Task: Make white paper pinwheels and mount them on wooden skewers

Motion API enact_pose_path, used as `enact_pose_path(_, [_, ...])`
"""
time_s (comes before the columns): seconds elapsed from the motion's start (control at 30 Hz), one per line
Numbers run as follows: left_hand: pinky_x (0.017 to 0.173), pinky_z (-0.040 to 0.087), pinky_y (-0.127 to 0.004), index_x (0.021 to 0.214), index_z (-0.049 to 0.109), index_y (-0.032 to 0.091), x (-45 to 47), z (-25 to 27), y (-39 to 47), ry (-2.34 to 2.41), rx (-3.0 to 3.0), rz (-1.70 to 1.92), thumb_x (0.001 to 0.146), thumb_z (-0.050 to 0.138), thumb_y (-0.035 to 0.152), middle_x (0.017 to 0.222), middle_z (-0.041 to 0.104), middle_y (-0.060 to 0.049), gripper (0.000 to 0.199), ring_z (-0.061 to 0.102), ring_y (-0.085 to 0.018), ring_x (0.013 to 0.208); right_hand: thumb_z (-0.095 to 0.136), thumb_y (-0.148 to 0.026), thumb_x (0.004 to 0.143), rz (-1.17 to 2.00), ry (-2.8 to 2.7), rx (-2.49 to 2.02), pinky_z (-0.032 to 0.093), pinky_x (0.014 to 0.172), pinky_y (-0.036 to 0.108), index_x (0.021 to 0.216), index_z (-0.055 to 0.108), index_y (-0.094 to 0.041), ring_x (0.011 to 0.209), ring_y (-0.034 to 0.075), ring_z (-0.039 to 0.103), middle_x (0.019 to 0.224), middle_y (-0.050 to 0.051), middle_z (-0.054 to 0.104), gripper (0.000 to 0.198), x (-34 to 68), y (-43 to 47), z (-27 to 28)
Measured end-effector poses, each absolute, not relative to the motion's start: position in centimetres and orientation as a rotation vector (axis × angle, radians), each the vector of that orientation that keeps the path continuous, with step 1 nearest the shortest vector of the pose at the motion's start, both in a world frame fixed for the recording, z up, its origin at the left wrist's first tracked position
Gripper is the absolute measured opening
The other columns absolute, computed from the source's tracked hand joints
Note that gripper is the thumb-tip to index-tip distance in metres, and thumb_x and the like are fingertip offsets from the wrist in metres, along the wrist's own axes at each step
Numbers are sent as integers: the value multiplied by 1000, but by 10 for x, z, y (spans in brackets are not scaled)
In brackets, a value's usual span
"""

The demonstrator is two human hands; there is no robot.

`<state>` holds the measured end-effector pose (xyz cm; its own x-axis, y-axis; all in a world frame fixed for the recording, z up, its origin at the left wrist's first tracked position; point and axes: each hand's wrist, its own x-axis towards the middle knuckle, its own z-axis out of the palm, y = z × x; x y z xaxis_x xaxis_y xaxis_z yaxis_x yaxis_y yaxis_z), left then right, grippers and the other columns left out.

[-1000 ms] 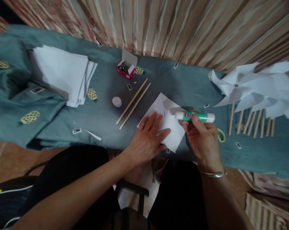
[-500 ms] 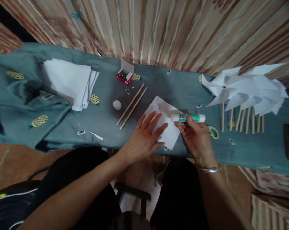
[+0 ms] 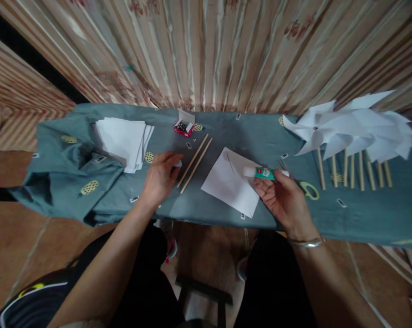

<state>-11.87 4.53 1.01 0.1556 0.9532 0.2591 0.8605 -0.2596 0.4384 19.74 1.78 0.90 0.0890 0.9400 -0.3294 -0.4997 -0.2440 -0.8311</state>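
Observation:
My right hand (image 3: pixel 283 197) is closed around a green and white glue stick (image 3: pixel 264 173), held level with its white end pointing left over the paper. Beneath it lies a white paper square (image 3: pixel 228 187) with short cut lines running in from its corners. My left hand (image 3: pixel 161 177) is pinched on the small white glue stick cap (image 3: pixel 179 164), mostly hidden by the fingers. Two wooden sticks (image 3: pixel 194 163) lie slanted between the left hand and the paper. Green-handled scissors (image 3: pixel 309 190) rest on the cloth, partly behind my right hand.
A stack of white paper (image 3: pixel 120 141) lies at the left. A small red box of metal pins (image 3: pixel 184 126) stands open near the back. At the right lie several paper pinwheels (image 3: pixel 356 130) on wooden sticks. Bunched tablecloth (image 3: pixel 69 164) covers the left end; a striped curtain (image 3: pixel 206 54) hangs behind.
My left hand has left the paper, moved left and taken hold of the white cap. My right hand still holds the glue stick over the paper. The camera view has shifted.

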Motion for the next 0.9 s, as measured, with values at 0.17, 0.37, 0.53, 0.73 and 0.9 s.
enact_pose_path(0.17, [84, 55, -36, 115, 66, 19, -100, 23, 41, 1725, 1958, 958, 87, 56, 28, 109, 69, -8, 31, 65, -19, 85, 76, -46, 76, 1523, -530, -1122, 64, 74, 30, 82, 69, -21, 69, 17, 75, 77, 3, 78, 27, 196, 19, 6])
enact_pose_path(0.37, [79, 55, -30, 113, 65, 18, -42, 21, 7, 1241, 1942, 915, 92, 57, 31, 100, 69, -6, 26, 65, -16, 82, 78, -30, 73, 1390, -569, -1183, 62, 71, 22, 83, 72, -19, 70, 13, 74, 79, 1, 78, 16, 196, 20, 9])
enact_pose_path(0.53, [87, 55, -34, 114, 61, 16, -12, 19, -19, 1047, 2067, 741, 97, 53, 35, 104, 68, -9, 27, 67, -19, 95, 78, -26, 69, 1383, -620, -1226, 61, 66, 22, 84, 74, -19, 66, 12, 72, 78, 1, 78, 17, 195, 18, 14])
enact_pose_path(0.73, [112, 42, -49, 106, 61, 13, 5, 9, -27, 930, 2326, 701, 95, 56, 34, 133, 60, -16, 24, 43, -28, 140, 83, -28, 64, 1377, -694, -1251, 56, 55, 18, 79, 73, -19, 57, 10, 68, 68, -2, 74, 20, 191, 17, 15])
enact_pose_path(0.9, [117, 34, -51, 105, 60, 11, 11, 0, -27, 905, 2361, 663, 92, 60, 30, 137, 58, -19, 23, 38, -29, 144, 85, -29, 64, 1319, -774, -1291, 54, 53, 18, 78, 74, -21, 55, 8, 66, 66, -4, 72, 20, 191, 17, 14])
